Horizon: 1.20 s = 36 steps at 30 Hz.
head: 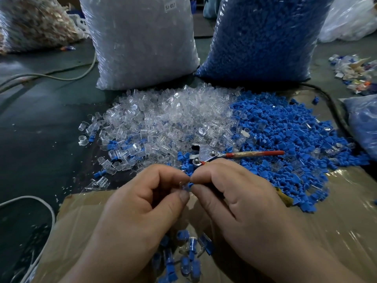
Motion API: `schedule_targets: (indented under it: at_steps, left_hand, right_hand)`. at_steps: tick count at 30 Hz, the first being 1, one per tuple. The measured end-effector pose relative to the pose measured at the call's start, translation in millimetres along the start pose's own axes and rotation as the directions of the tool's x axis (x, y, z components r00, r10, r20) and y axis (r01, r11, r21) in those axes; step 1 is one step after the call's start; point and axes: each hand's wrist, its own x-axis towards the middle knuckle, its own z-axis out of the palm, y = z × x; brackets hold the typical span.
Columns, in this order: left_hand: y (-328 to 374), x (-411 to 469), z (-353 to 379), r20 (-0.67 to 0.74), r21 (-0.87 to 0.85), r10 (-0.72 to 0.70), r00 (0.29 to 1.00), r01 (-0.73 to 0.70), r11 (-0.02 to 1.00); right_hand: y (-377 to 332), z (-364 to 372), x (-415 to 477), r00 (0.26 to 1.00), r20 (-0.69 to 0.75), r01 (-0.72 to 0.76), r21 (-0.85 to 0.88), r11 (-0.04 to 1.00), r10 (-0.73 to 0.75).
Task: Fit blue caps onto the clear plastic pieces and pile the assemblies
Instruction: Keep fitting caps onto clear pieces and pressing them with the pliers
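My left hand (142, 203) and my right hand (242, 201) meet at the centre of the view, fingertips together. Between them they pinch a small clear plastic piece with a blue cap (186, 186); most of it is hidden by the fingers. Beyond the hands lies a heap of clear plastic pieces (163, 119), and to its right a heap of blue caps (285, 135). Below my hands, on the cardboard (326, 221), sits a small pile of capped assemblies (183, 256).
Pliers with red handles (224, 155) lie just beyond my fingers between the heaps. A large bag of clear pieces (142, 41) and a bag of blue caps (265, 37) stand behind. Cables (47, 75) cross the dark floor at left. Mixed scraps (355, 74) lie far right.
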Motion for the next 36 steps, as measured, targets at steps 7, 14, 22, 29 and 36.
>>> schedule_targets:
  at_steps: [7, 14, 22, 29, 36]
  left_hand:
    - [-3, 3, 2, 0.008, -0.04, -0.069, 0.998, 0.069, 0.997]
    - [-4, 5, 1, -0.111, -0.05, -0.129, 0.985, 0.125, 0.991]
    - [4, 5, -3, -0.034, -0.246, -0.203, 0.979, 0.188, 0.951]
    - [1, 5, -4, -0.039, -0.247, -0.204, 0.978, 0.188, 0.951]
    - [0, 6, -6, -0.044, -0.248, -0.213, 0.976, 0.195, 0.949]
  right_hand:
    - [0, 4, -1, 0.998, 0.067, 0.007, -0.057, 0.998, -0.003]
    - [13, -11, 6, 0.989, 0.066, -0.083, -0.483, 0.872, 0.131]
    - [38, -29, 13, 0.892, 0.222, -0.153, -0.669, 0.727, 0.393]
    - [39, -24, 20, 0.91, 0.177, -0.164, -0.676, 0.718, 0.375]
    - [32, -31, 19, 0.965, -0.051, -0.243, -0.538, 0.807, 0.256]
